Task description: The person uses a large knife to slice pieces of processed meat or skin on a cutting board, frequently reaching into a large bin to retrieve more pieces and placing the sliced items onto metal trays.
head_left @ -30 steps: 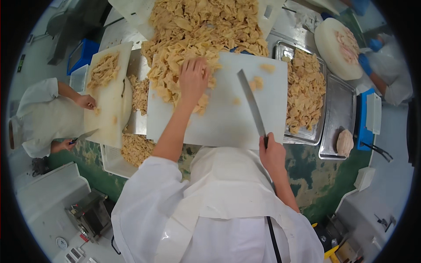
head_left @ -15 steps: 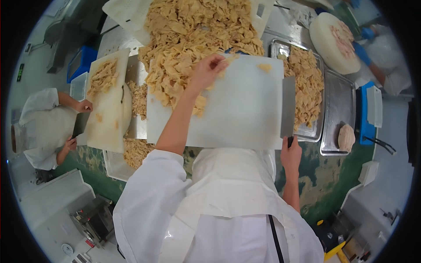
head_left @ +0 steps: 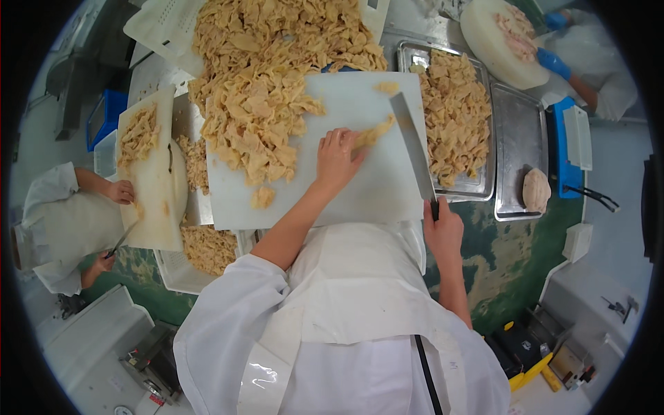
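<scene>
On the white cutting board [head_left: 325, 200], my left hand [head_left: 337, 162] has its fingers closed on a pale yellow strip of chicken skin [head_left: 377, 131], whose free end points right. A wide-bladed cleaver [head_left: 413, 145] is held by its black handle in my right hand [head_left: 443, 227] at the board's right side. Its blade leans left over the board, its edge close to the strip's end. A small scrap of skin [head_left: 386, 87] lies beyond the blade tip. A big heap of skin [head_left: 256, 117] covers the board's left part, with a loose piece [head_left: 263, 197] nearer me.
Right of the board is a metal tray [head_left: 487, 187] of skin pieces, then another tray [head_left: 508, 145] with a pale lump [head_left: 536, 191]. A co-worker with a knife stands at a board [head_left: 155, 214] on the left. Another, blue-gloved, is at a round board [head_left: 477, 41], far right.
My left hand has come from the heap toward the board's middle with the strip. The cleaver has swung from beside the right edge to over the board. The view has shifted slightly.
</scene>
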`<action>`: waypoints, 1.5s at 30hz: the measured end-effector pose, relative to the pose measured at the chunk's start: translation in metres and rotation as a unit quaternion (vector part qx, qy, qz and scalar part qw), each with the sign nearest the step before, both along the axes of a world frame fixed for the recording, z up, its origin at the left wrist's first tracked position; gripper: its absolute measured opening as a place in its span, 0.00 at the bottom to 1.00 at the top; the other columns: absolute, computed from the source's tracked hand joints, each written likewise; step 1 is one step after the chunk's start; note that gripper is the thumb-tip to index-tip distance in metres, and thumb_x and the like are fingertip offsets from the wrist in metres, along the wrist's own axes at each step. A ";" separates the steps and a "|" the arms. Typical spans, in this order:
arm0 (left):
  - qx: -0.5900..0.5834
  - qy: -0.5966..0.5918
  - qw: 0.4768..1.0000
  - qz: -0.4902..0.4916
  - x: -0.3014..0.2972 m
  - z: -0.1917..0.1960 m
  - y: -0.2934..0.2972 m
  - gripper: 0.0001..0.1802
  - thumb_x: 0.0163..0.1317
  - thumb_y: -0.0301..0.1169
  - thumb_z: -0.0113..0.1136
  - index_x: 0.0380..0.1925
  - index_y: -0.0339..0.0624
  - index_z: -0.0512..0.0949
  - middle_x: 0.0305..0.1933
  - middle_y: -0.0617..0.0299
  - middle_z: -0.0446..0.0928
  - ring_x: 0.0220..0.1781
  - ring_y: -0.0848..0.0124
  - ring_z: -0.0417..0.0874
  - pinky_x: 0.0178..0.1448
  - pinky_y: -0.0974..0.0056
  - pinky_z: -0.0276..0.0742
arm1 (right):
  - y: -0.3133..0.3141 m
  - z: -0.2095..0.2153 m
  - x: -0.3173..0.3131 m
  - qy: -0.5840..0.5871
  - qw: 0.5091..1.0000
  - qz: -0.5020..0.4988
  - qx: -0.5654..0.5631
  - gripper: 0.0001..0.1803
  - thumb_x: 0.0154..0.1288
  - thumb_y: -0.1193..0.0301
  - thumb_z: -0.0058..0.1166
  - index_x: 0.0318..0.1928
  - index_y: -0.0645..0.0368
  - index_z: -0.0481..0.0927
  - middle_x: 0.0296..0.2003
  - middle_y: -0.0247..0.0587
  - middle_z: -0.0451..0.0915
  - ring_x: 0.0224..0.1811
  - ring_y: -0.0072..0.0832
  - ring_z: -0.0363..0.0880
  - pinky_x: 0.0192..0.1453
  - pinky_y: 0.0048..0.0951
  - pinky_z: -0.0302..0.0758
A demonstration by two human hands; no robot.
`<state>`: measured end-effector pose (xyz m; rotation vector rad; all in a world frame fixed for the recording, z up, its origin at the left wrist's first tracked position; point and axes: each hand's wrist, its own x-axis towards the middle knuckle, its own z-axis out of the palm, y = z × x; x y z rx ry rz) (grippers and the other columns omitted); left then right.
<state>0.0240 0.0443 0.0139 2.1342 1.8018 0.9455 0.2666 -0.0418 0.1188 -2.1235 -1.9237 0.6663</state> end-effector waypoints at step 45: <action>-0.097 -0.287 0.953 -0.007 -0.017 0.050 0.059 0.11 0.60 0.34 0.68 0.40 0.42 0.81 0.35 0.62 0.83 0.29 0.73 0.79 0.36 0.69 0.76 | 0.000 -0.022 -0.007 0.014 1.000 -0.009 -0.027 0.14 0.71 0.63 0.48 0.37 0.62 0.72 0.21 0.58 0.78 0.27 0.58 0.79 0.30 0.54 0.73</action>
